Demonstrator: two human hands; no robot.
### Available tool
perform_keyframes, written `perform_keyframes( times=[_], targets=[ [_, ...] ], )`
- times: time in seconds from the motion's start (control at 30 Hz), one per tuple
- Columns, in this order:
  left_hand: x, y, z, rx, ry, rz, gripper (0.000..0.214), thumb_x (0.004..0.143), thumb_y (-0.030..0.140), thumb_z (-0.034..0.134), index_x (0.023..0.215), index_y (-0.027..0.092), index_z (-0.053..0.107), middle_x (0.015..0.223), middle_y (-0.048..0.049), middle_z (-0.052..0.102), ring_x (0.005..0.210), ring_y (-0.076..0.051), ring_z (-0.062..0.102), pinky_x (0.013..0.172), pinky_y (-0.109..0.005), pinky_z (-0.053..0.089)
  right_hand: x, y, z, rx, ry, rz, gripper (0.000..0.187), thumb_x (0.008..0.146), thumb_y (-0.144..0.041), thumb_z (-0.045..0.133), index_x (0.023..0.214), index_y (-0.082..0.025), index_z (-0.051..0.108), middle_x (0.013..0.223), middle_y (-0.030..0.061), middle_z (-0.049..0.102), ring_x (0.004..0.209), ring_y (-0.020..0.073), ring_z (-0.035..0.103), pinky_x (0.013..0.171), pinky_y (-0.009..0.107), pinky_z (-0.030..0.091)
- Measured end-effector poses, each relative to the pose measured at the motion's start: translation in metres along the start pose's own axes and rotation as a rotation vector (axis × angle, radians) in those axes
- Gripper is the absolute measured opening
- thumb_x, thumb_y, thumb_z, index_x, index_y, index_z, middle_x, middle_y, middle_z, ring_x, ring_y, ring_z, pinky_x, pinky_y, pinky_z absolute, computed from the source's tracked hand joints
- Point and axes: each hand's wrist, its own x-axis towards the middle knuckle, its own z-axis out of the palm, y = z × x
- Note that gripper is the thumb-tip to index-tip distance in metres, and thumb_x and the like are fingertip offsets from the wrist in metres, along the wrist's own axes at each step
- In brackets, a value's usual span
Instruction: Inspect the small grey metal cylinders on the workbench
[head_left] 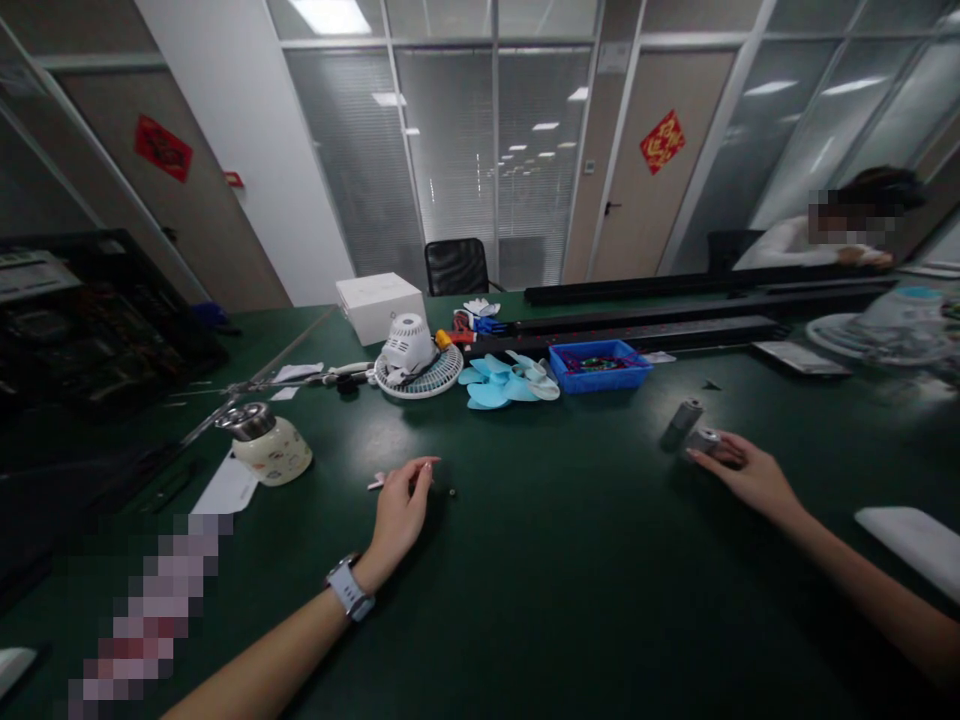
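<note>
My left hand [401,505], a watch on its wrist, rests on the dark green table [555,560] with its fingers curled over something small and dark; a small black screw [452,492] lies just to its right and a pale scrap peeks out at its left. My right hand [746,475] is closed round a small grey cylindrical part [703,441] lying on the table. A second grey cylinder [684,415] stands just beyond it. Further back lie a light blue fan blade [506,382] and a white fan grille with motor housing [416,362].
A blue tray of small parts [598,366], a white box [379,305] and long black rails [675,330] sit at the back. A cream cup holding metal pieces [266,445] stands at the left, beside a black case [82,330]. Another person [825,240] sits at the far right.
</note>
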Motion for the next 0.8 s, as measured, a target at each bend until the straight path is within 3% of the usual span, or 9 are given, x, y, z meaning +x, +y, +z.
perform_keyframes(
  times=[0.07, 0.13, 0.2, 0.27, 0.33, 0.43, 0.5, 0.63, 0.8],
  targets=[
    [0.000, 0.000, 0.000, -0.012, -0.009, 0.002, 0.041, 0.093, 0.047, 0.037, 0.108, 0.023, 0.066, 0.087, -0.0030, 0.068, 0.082, -0.021, 0.061, 0.071, -0.032, 0.042, 0.004, 0.020, -0.015, -0.008, 0.053, 0.065, 0.048, 0.065, -0.053, 0.066, 0.101, -0.022, 0.060, 0.089, 0.0118, 0.070, 0.083, 0.0311, 0.068, 0.073, 0.044, 0.054],
    [0.001, -0.001, 0.001, -0.015, -0.004, 0.002, 0.040, 0.092, 0.047, 0.037, 0.107, 0.023, 0.066, 0.088, -0.0031, 0.068, 0.082, -0.021, 0.061, 0.070, -0.031, 0.042, 0.001, 0.020, -0.020, -0.048, 0.177, 0.033, 0.056, 0.069, -0.054, 0.064, 0.114, -0.023, 0.054, 0.105, 0.0150, 0.066, 0.095, 0.0342, 0.064, 0.079, 0.047, 0.051],
    [0.001, -0.002, 0.001, -0.016, 0.013, -0.002, 0.040, 0.092, 0.046, 0.037, 0.107, 0.022, 0.065, 0.087, -0.0032, 0.068, 0.081, -0.021, 0.061, 0.070, -0.031, 0.042, -0.008, 0.000, -0.016, -0.127, 0.349, -0.102, 0.066, 0.071, -0.053, 0.063, 0.127, -0.022, 0.046, 0.120, 0.0185, 0.058, 0.110, 0.0368, 0.056, 0.090, 0.051, 0.046],
    [0.001, -0.001, 0.001, -0.023, 0.030, -0.008, 0.040, 0.092, 0.045, 0.036, 0.108, 0.021, 0.064, 0.086, -0.0032, 0.068, 0.079, -0.020, 0.062, 0.070, -0.031, 0.042, -0.019, -0.035, -0.003, -0.172, 0.400, -0.300, 0.068, 0.074, -0.051, 0.063, 0.131, -0.019, 0.044, 0.125, 0.0191, 0.054, 0.117, 0.0367, 0.050, 0.097, 0.052, 0.040],
    [0.000, 0.001, 0.001, -0.034, 0.034, -0.006, 0.039, 0.092, 0.044, 0.037, 0.108, 0.020, 0.063, 0.084, -0.0029, 0.067, 0.077, -0.020, 0.062, 0.069, -0.031, 0.043, -0.031, -0.082, 0.021, -0.134, 0.220, -0.496, 0.056, 0.078, -0.049, 0.059, 0.124, -0.018, 0.050, 0.119, 0.0154, 0.057, 0.111, 0.0319, 0.054, 0.096, 0.049, 0.041],
    [-0.001, 0.006, 0.000, -0.044, 0.035, -0.001, 0.037, 0.091, 0.042, 0.038, 0.105, 0.019, 0.064, 0.081, -0.0024, 0.066, 0.074, -0.019, 0.062, 0.068, -0.029, 0.044, -0.051, -0.156, 0.073, -0.022, -0.404, -0.591, 0.044, 0.084, -0.049, 0.056, 0.118, -0.022, 0.056, 0.099, 0.0062, 0.064, 0.081, 0.0183, 0.061, 0.075, 0.034, 0.047],
    [-0.001, 0.008, -0.001, -0.055, 0.043, 0.000, 0.036, 0.091, 0.041, 0.038, 0.103, 0.019, 0.064, 0.080, -0.0023, 0.066, 0.074, -0.019, 0.062, 0.068, -0.029, 0.045, -0.064, -0.199, 0.109, 0.052, -0.684, -0.648, 0.046, 0.083, -0.051, 0.057, 0.120, -0.024, 0.056, 0.084, 0.0010, 0.064, 0.071, 0.0144, 0.059, 0.067, 0.028, 0.044],
    [-0.001, 0.008, 0.000, -0.077, 0.059, 0.007, 0.034, 0.091, 0.040, 0.038, 0.101, 0.018, 0.063, 0.081, -0.0028, 0.066, 0.075, -0.019, 0.063, 0.068, -0.029, 0.046, -0.082, -0.251, 0.164, 0.122, -0.747, -0.738, 0.046, 0.079, -0.052, 0.064, 0.115, -0.023, 0.059, 0.076, -0.0015, 0.061, 0.068, 0.0130, 0.056, 0.064, 0.025, 0.039],
    [-0.001, 0.008, 0.001, -0.094, 0.040, 0.018, 0.033, 0.091, 0.039, 0.039, 0.100, 0.018, 0.062, 0.082, -0.0034, 0.066, 0.076, -0.018, 0.063, 0.070, -0.029, 0.046, -0.087, -0.255, 0.186, 0.112, -0.675, -0.753, 0.022, 0.085, -0.040, 0.061, 0.088, -0.020, 0.069, 0.079, 0.0008, 0.060, 0.070, 0.0131, 0.056, 0.067, 0.026, 0.040]
  ],
)
